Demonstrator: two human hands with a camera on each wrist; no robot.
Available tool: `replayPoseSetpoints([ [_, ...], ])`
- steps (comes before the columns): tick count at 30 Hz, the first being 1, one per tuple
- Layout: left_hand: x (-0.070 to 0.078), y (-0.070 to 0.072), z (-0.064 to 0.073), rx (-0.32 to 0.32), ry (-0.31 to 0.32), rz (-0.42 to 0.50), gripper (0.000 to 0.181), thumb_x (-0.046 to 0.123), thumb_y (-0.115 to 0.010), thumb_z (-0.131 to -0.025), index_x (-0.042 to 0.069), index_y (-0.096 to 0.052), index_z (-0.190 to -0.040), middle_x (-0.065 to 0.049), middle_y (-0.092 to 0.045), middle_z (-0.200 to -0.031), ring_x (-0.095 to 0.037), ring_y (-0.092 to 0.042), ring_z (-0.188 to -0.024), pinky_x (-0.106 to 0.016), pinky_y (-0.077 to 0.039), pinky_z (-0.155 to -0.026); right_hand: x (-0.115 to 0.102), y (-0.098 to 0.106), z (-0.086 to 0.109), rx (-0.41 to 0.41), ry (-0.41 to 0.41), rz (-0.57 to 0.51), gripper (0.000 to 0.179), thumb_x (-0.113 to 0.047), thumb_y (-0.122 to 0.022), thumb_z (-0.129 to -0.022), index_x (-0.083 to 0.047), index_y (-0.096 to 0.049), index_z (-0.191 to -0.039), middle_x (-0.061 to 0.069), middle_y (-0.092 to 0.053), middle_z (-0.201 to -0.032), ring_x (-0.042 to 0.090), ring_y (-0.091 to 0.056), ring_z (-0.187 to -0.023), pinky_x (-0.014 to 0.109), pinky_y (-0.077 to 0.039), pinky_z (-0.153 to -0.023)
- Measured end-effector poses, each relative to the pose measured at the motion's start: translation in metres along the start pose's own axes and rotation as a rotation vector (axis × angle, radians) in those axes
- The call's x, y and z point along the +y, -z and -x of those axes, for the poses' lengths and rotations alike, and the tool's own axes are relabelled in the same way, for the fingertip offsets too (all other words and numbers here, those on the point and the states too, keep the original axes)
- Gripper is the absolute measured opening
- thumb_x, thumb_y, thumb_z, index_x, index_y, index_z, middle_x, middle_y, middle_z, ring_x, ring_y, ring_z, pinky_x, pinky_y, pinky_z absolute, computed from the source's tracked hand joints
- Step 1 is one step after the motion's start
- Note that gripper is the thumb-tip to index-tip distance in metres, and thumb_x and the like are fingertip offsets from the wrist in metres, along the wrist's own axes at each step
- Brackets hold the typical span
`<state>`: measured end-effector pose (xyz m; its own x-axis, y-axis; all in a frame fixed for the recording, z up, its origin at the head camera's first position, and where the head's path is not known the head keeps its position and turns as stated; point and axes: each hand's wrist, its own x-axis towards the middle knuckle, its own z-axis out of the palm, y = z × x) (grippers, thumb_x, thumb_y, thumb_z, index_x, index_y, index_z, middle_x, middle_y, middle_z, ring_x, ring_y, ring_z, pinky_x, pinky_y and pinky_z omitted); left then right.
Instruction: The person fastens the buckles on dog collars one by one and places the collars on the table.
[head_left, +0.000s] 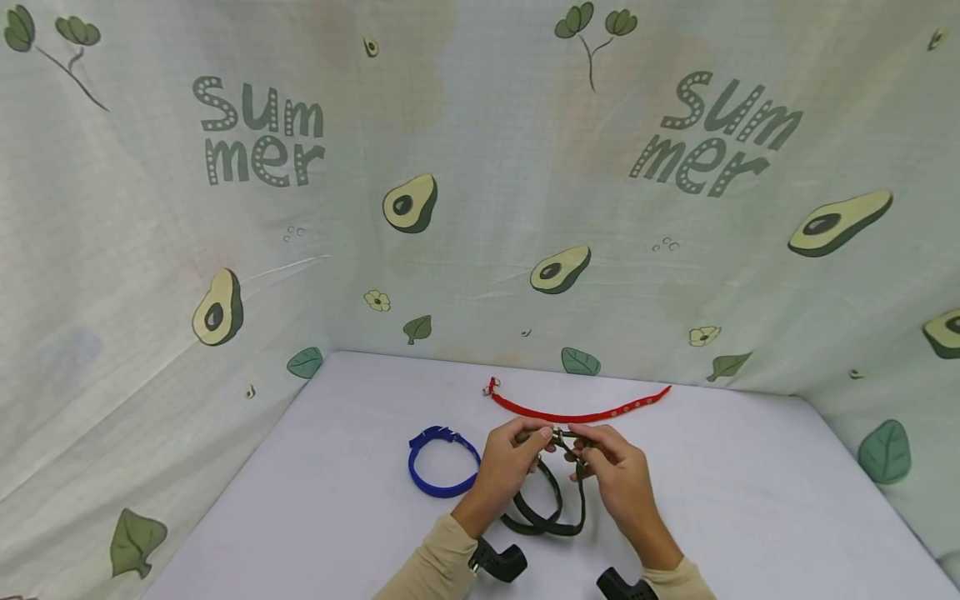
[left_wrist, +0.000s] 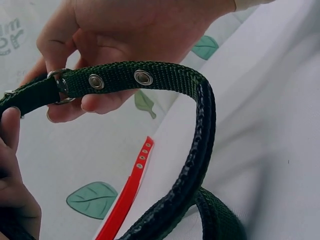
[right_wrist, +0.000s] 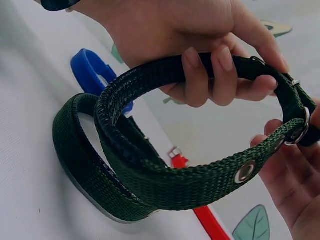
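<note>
I have the left hand (head_left: 504, 463) and right hand (head_left: 619, 468) tilted inward, nearly meeting above the table, fingers of both pinching the dark green collar (head_left: 582, 500) between them. My white tabletop (head_left: 750, 492) bears a blue collar (head_left: 442, 491) and red collar (head_left: 570, 418); avocado-printed cloth (head_left: 480, 117) stands behind.

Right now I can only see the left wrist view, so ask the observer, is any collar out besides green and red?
Observer: Yes, a blue collar lies to the left of the left hand.
Operator: And the red collar, beyond my frame?
Observer: That end has its buckle, on the left in the head view.
Operator: And the left hand, barely in my view?
Observer: In the right wrist view, its fingers curl over the held green collar.
</note>
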<state>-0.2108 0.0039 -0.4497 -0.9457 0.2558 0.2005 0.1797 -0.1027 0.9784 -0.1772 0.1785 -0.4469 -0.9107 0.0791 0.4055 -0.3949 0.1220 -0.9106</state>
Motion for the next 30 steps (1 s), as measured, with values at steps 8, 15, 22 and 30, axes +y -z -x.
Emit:
replayPoseSetpoints([
  [8, -0.0012, -0.004, 0.0, 0.015, -0.075, -0.069, 0.028, 0.025, -0.056, -0.105, 0.001, -0.062, -0.116, -0.003, -0.072, -0.087, -0.01, -0.051, -0.057, -0.021, -0.042, -0.054, -0.0019, 0.0005, -0.0011, -0.042, 0.011, 0.055, 0.032, 0.011, -0.053, -0.095, 0.001, -0.069, -0.12, 0.018, -0.063, -0.099, 0.021, -0.067, -0.079, 0.036, -0.058, -0.057],
  [15, -0.0019, -0.0063, 0.0038, -0.055, -0.181, -0.169, 0.022, 0.024, -0.046, -0.108, 0.007, -0.055, -0.121, -0.001, -0.071, -0.093, -0.011, -0.054, -0.059, -0.023, -0.044, -0.054, -0.0026, 0.001, 0.0016, -0.058, 0.001, 0.056, 0.028, 0.005, -0.054, -0.098, -0.001, -0.068, -0.122, 0.012, -0.06, -0.086, 0.019, -0.058, -0.065, 0.031, -0.051, -0.051],
  [22, -0.0007, -0.0082, 0.0053, -0.106, -0.199, -0.173, 0.023, 0.022, -0.045, -0.109, 0.008, -0.052, -0.125, 0.0, -0.061, -0.087, -0.012, -0.058, -0.065, -0.023, -0.046, -0.056, -0.002, -0.0008, 0.0037, -0.042, -0.029, 0.088, 0.022, -0.012, -0.069, -0.096, -0.005, -0.069, -0.117, 0.007, -0.058, -0.081, 0.013, -0.049, -0.056, 0.027, -0.043, -0.045],
  [30, -0.0018, -0.0085, 0.0048, -0.074, -0.174, -0.07, 0.025, 0.02, -0.041, -0.11, 0.006, -0.046, -0.129, -0.005, -0.061, -0.097, -0.017, -0.063, -0.071, -0.023, -0.05, -0.055, -0.002, -0.003, 0.0027, -0.004, -0.105, 0.009, 0.019, -0.002, -0.069, -0.093, 0.001, -0.062, -0.111, 0.013, -0.06, -0.088, 0.012, -0.05, -0.058, 0.025, -0.043, -0.047],
])
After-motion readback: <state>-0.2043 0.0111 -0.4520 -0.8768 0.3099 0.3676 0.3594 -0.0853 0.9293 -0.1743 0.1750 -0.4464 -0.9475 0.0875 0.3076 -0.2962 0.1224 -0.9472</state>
